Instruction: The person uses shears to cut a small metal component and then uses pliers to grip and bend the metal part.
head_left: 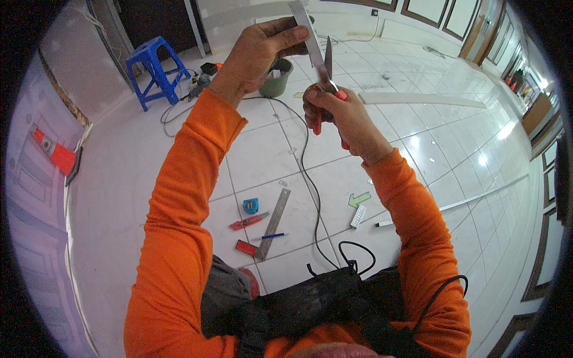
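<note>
My left hand (262, 56) is raised at the top centre, pinching a narrow pale metal strip (304, 30) that slants down toward the scissors. My right hand (337, 110) grips red-handled scissors (328, 56) a little lower and to the right, their steel blades pointing up. The strip's lower end lies at the blades; whether it sits between them I cannot tell. On the tiles below are a blue tape measure (250, 205), a red utility knife (243, 222), a steel square (276, 218) with a red handle, a blue pen (273, 235) and a green arrow-shaped piece (360, 199).
A blue stool (154, 53), a green bucket (270, 86) and power tools (200, 86) stand toward the back. A traffic cone (57, 152) is at the left. A black cable (307, 173) crosses the tiled floor (256, 149). Long strips (424, 100) lie on the right.
</note>
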Action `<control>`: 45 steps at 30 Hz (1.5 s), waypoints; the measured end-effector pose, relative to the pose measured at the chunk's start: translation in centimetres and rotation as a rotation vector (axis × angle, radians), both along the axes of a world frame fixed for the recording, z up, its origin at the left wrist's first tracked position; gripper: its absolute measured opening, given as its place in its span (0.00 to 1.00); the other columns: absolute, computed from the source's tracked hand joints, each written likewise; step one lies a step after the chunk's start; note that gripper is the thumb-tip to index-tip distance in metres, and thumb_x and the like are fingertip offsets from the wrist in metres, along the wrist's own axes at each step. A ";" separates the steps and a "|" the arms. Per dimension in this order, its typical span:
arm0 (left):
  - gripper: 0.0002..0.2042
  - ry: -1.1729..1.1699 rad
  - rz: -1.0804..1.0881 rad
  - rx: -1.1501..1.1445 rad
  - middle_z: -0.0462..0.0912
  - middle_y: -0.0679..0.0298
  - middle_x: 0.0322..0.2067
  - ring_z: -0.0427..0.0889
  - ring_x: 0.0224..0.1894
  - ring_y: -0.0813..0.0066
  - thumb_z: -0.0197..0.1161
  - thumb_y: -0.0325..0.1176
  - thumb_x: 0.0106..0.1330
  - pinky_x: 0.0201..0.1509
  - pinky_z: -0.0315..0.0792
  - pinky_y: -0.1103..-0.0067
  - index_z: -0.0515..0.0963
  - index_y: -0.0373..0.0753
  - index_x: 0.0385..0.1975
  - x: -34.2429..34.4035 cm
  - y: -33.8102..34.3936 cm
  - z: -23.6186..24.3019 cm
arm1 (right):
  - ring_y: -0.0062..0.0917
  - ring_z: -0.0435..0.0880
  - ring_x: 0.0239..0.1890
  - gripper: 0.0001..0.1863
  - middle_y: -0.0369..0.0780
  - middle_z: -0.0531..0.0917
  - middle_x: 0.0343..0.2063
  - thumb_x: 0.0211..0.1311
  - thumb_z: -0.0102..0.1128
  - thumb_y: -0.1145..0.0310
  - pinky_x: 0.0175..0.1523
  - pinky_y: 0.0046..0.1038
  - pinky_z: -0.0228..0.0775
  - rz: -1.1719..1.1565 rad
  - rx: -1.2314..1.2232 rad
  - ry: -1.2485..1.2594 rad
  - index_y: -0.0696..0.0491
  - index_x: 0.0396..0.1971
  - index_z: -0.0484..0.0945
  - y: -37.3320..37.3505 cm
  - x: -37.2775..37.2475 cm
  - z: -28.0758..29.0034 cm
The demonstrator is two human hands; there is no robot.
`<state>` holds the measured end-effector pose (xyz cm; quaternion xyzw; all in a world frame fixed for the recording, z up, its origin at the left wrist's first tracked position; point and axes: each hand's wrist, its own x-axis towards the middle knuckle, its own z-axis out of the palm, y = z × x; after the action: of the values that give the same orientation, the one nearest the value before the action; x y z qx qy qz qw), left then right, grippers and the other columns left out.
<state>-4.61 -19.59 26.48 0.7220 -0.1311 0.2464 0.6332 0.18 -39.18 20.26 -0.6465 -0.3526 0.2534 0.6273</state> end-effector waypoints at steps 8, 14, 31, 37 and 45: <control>0.21 0.004 -0.007 -0.016 0.85 0.53 0.48 0.85 0.51 0.65 0.68 0.38 0.67 0.61 0.76 0.74 0.79 0.30 0.54 -0.5 0.1 0.4 | 0.23 0.79 0.23 0.13 0.35 0.77 0.22 0.70 0.56 0.59 0.29 0.24 0.71 -0.003 0.045 0.025 0.54 0.33 0.75 0.3 -0.4 -0.2; 0.20 -0.057 0.002 0.064 0.86 0.55 0.47 0.86 0.50 0.66 0.69 0.38 0.66 0.61 0.76 0.75 0.80 0.32 0.53 -0.2 0.3 0.4 | 0.23 0.79 0.23 0.14 0.36 0.78 0.22 0.70 0.57 0.58 0.28 0.24 0.71 -0.010 0.011 0.009 0.55 0.33 0.75 -0.1 -0.5 0.2; 0.20 -0.066 0.083 0.153 0.87 0.56 0.45 0.86 0.49 0.68 0.70 0.39 0.66 0.57 0.77 0.77 0.81 0.34 0.52 -1.0 -0.3 1.1 | 0.21 0.76 0.18 0.17 0.34 0.73 0.17 0.68 0.59 0.56 0.22 0.24 0.65 -0.017 0.107 0.053 0.52 0.25 0.72 0.2 -1.4 0.4; 0.20 -0.083 0.061 0.108 0.87 0.56 0.45 0.86 0.48 0.68 0.69 0.39 0.66 0.57 0.77 0.77 0.81 0.32 0.52 -0.8 -0.7 0.8 | 0.21 0.75 0.18 0.18 0.33 0.72 0.16 0.68 0.61 0.54 0.21 0.23 0.63 -0.010 0.119 0.086 0.51 0.24 0.72 0.2 -1.5 0.3; 0.20 -0.069 0.096 0.263 0.87 0.57 0.45 0.86 0.49 0.69 0.68 0.40 0.67 0.57 0.77 0.77 0.81 0.32 0.52 -1.2 -0.3 1.1 | 0.23 0.77 0.19 0.17 0.36 0.77 0.19 0.68 0.60 0.55 0.24 0.23 0.68 -0.015 0.166 0.003 0.53 0.26 0.74 0.4 -1.4 0.1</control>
<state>-5.79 -19.89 27.59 0.7952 -0.1491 0.2816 0.5158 -1.18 -38.82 20.40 -0.5946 -0.3668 0.2197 0.6810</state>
